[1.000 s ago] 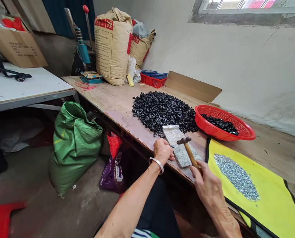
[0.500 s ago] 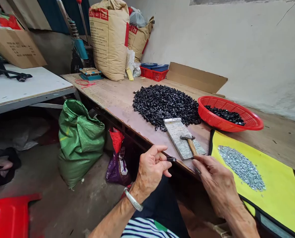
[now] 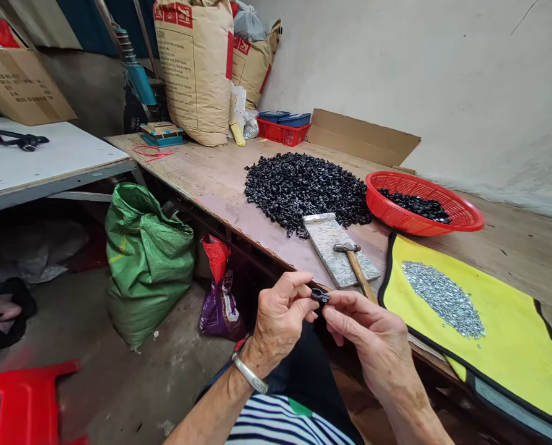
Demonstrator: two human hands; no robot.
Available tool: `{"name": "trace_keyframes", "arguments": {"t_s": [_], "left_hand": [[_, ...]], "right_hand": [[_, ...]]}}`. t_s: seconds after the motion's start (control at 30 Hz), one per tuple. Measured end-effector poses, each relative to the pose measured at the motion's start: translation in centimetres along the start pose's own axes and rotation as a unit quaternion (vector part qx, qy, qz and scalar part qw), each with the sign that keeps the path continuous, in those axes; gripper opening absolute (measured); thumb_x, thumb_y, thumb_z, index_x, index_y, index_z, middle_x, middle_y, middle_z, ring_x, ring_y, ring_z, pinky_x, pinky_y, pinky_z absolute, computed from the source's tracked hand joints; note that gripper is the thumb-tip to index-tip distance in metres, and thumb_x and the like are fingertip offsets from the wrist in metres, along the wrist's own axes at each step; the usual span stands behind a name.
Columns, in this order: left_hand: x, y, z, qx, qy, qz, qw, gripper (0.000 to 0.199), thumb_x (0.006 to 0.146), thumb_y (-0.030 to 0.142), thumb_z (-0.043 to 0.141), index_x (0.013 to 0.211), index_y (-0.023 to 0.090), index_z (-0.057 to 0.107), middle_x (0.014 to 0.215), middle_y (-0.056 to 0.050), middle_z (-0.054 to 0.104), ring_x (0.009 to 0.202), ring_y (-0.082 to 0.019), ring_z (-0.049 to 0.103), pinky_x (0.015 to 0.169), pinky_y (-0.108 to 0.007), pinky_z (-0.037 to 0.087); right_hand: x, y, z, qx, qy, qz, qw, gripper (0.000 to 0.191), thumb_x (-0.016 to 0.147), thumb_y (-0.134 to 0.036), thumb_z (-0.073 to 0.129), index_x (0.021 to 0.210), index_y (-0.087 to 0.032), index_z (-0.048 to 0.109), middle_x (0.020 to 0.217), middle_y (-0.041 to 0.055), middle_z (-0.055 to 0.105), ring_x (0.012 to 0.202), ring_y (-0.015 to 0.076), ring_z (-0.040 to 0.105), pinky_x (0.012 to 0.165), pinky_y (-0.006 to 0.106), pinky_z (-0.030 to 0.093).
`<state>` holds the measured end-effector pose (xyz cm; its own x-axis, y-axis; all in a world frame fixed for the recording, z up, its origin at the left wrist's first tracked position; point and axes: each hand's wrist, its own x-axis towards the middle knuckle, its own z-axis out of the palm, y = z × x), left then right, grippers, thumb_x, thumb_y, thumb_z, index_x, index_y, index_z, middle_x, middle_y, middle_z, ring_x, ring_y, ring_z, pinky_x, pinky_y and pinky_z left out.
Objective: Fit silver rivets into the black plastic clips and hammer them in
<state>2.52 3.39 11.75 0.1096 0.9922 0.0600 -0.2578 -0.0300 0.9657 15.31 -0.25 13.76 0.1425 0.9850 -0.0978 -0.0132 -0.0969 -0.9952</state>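
Observation:
A small black plastic clip [image 3: 319, 296], with a silvery spot on its end, sits between my two hands above the table's front edge. My left hand [image 3: 278, 321] pinches its left side between thumb and fingers. Thumb and forefinger of my right hand [image 3: 380, 343] close on its right end. Just beyond lies a hammer [image 3: 355, 266], its head on a speckled stone slab [image 3: 324, 244] and its wooden handle pointing toward my right hand, which partly covers the grip end. A heap of similar black pieces [image 3: 303, 185] lies behind the slab.
At right, a red basket [image 3: 470, 216] holds more black pieces. A yellow cloth [image 3: 512, 346] carries small silvery metal parts [image 3: 445, 300]. Large paper sacks [image 3: 196, 74] stand at the back. Below the table edge are a green sack [image 3: 148, 266] and a red stool [image 3: 25, 402].
My right hand has left the hammer handle and moved left to the clip, taking hold of its end. My left hand keeps its grip on the clip. The view has shifted slightly.

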Motion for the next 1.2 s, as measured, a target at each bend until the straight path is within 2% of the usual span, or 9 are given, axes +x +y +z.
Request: {"name": "trace_keyframes", "arguments": {"t_s": [0.2,0.33,0.53,0.77,0.9,0.97,1.03,1.1,1.2], "left_hand": [[0.6,-0.1,-0.2,-0.138,-0.034,-0.11,0.984,0.031,0.059,0.016,0.069,0.086,0.015,0.054,0.053,0.005,0.059,0.035,-0.012,0.053,0.037,-0.027,0.05],[0.8,-0.1,-0.3,-0.189,-0.034,-0.155,0.969,0.029,0.055,0.014,0.068,0.079,0.013,0.053,0.051,0.003,0.059,0.032,-0.011,0.05,0.033,-0.03,0.051],[0.7,-0.3,-0.3,-0.189,-0.028,-0.17,0.967,0.027,0.055,0.013,0.065,0.079,0.013,0.052,0.051,0.002,0.06,0.032,-0.011,0.049,0.032,-0.03,0.05],[0.7,-1.3,0.9,-0.079,-0.026,-0.124,0.989,0.028,0.061,0.015,0.062,0.087,0.014,0.053,0.051,0.007,0.055,0.032,-0.011,0.051,0.033,-0.023,0.045],[1.3,-2.0,1.3,-0.052,-0.032,-0.126,0.99,0.032,0.063,0.018,0.06,0.094,0.013,0.054,0.053,0.006,0.057,0.033,-0.01,0.052,0.036,-0.021,0.043],[1.4,-2.4,1.2,-0.03,-0.032,-0.138,0.989,0.029,0.063,0.02,0.059,0.091,0.013,0.054,0.053,0.005,0.057,0.033,-0.01,0.051,0.036,-0.021,0.042],[1.5,-2.7,1.1,-0.007,-0.036,-0.153,0.988,0.023,0.062,0.02,0.059,0.084,0.013,0.055,0.052,0.005,0.057,0.032,-0.009,0.049,0.034,-0.021,0.04],[1.7,-2.9,0.9,0.017,-0.035,-0.164,0.986,0.017,0.061,0.02,0.059,0.077,0.014,0.056,0.051,0.004,0.056,0.031,-0.009,0.048,0.033,-0.02,0.038],[3.1,-2.8,-0.1,0.079,-0.009,-0.142,0.987,0.007,0.063,0.021,0.057,0.067,0.015,0.056,0.047,0.004,0.053,0.032,-0.01,0.047,0.033,-0.021,0.036]], "right_hand": [[0.1,-0.1,0.4,-0.019,0.016,0.016,1.0,0.022,0.066,-0.032,0.071,0.079,-0.015,0.067,0.056,-0.0016,0.057,0.047,0.0084,0.045,0.044,0.021,0.036],[0.4,0.3,0.5,-0.021,0.021,0.025,0.999,0.024,0.065,-0.033,0.071,0.079,-0.014,0.067,0.061,0.0003,0.06,0.047,0.0085,0.046,0.043,0.021,0.036],[0.8,0.5,0.3,-0.028,0.009,0.03,0.999,0.025,0.067,-0.036,0.07,0.079,-0.014,0.066,0.061,0.0001,0.06,0.048,0.008,0.046,0.044,0.021,0.035],[1.9,1.0,-0.4,-0.059,0.004,0.073,0.996,0.029,0.072,-0.041,0.062,0.061,-0.015,0.055,0.048,-0.0031,0.05,0.039,0.0064,0.04,0.037,0.019,0.026],[5.4,-1.4,-3.9,-0.085,0.035,0.075,0.993,0.023,0.069,-0.032,0.062,0.058,-0.013,0.056,0.047,-0.0009,0.053,0.036,0.0068,0.042,0.035,0.02,0.024],[8.3,-4.0,-7.0,-0.107,0.088,0.059,0.989,0.024,0.068,-0.031,0.062,0.056,-0.011,0.056,0.047,0.0003,0.053,0.037,0.0071,0.044,0.036,0.022,0.027],[11.5,-6.5,-10.3,-0.107,0.142,0.03,0.984,0.028,0.08,-0.03,0.048,0.062,-0.011,0.056,0.054,-0.0001,0.054,0.042,0.005,0.047,0.042,0.022,0.031],[14.0,-8.2,-12.9,-0.106,0.211,0.002,0.972,0.018,0.081,-0.025,0.046,0.068,-0.015,0.053,0.057,-0.0011,0.055,0.046,0.0059,0.049,0.047,0.021,0.039],[14.9,-8.1,-15.0,-0.143,0.254,0.01,0.957,0.013,0.077,-0.026,0.051,0.069,-0.017,0.052,0.06,0.0014,0.056,0.048,0.0087,0.051,0.049,0.024,0.044]]}}
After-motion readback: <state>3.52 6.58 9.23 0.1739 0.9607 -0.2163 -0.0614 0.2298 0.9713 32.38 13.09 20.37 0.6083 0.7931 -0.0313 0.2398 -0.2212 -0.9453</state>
